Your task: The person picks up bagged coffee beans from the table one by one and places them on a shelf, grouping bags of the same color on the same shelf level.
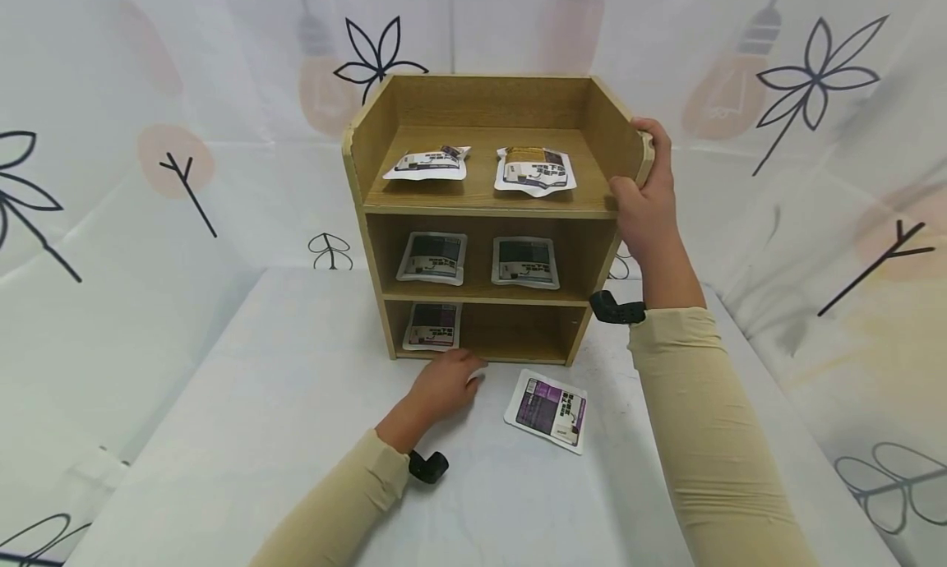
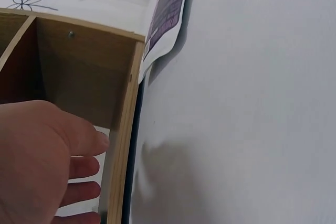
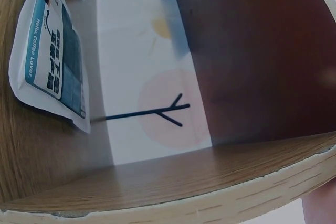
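Observation:
A small wooden shelf (image 1: 488, 209) with three levels stands on the white table. My right hand (image 1: 651, 193) grips the upper edge of its right side panel, thumb on the inner face. Low at the front, my left hand (image 1: 442, 384) is by the bottom level, just below a dark purple-labelled coffee pouch (image 1: 433, 326). Nothing shows in that hand; in the left wrist view its fingers (image 2: 81, 192) are loosely bent beside the wooden bottom edge (image 2: 123, 145). A white pouch with a purple label (image 1: 547, 411) lies on the table in front of the shelf, right of the left hand.
Two pouches, one left (image 1: 429, 164) and one right (image 1: 534, 171), lie on the top level. The middle level holds two green-labelled pouches, left (image 1: 432, 258) and right (image 1: 525, 262). A patterned white cloth (image 1: 259, 66) hangs behind the table (image 1: 296, 403).

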A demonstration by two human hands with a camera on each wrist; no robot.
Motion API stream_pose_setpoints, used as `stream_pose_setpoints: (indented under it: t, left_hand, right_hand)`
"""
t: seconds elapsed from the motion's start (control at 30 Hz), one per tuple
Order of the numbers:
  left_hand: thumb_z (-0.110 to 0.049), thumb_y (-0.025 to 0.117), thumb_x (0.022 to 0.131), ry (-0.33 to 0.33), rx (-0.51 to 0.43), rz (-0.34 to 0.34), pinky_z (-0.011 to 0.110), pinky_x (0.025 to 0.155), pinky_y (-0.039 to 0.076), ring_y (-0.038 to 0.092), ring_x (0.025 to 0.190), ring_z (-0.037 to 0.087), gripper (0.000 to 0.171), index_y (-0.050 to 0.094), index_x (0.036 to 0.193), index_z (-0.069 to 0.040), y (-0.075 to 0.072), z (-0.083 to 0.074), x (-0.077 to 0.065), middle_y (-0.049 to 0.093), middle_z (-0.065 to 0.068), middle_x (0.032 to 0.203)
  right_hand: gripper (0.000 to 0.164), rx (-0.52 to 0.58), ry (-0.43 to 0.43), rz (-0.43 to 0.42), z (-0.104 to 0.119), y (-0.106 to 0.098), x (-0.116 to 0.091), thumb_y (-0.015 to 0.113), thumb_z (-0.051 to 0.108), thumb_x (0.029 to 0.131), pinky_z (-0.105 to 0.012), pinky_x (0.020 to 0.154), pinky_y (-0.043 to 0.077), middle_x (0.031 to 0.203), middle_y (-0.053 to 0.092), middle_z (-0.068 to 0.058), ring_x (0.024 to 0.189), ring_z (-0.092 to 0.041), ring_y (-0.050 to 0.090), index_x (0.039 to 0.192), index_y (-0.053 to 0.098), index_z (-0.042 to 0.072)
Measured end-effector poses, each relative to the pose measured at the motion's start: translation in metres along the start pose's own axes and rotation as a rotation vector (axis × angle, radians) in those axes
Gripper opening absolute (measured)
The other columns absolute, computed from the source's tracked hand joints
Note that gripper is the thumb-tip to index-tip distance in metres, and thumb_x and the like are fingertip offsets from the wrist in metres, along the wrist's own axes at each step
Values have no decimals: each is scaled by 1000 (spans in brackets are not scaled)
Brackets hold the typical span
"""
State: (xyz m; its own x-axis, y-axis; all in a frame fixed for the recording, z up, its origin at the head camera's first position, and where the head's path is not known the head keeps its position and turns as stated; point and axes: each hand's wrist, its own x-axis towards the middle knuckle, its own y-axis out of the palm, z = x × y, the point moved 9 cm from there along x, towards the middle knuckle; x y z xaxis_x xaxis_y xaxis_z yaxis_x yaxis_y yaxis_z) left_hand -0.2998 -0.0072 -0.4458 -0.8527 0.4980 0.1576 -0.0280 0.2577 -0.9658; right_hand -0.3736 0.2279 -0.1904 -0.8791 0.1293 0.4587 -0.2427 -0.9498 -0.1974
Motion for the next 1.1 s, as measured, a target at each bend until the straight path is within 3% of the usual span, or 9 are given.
stream_pose_setpoints:
  t: [0.53,1.1]
  left_hand:
    - [-13,57,95,138,-8,98,33,104,47,57,123,16,33,64,127,-21,23,-31,3,63,-2,127]
    - [-5,44,98,193,-23,191,33,109,42,50,130,17,45,57,135,-28,40,-48,7,56,-1,137]
  right_hand:
    - [68,1,-4,-1,-2,0,0,36,3,87,-37,97,36,139,35,3,122,-17,39,137,31,48]
    - [68,9,-13,-6,1,0,0,36,2,85,-36,94,35,137,35,4,121,-17,39,137,32,47]
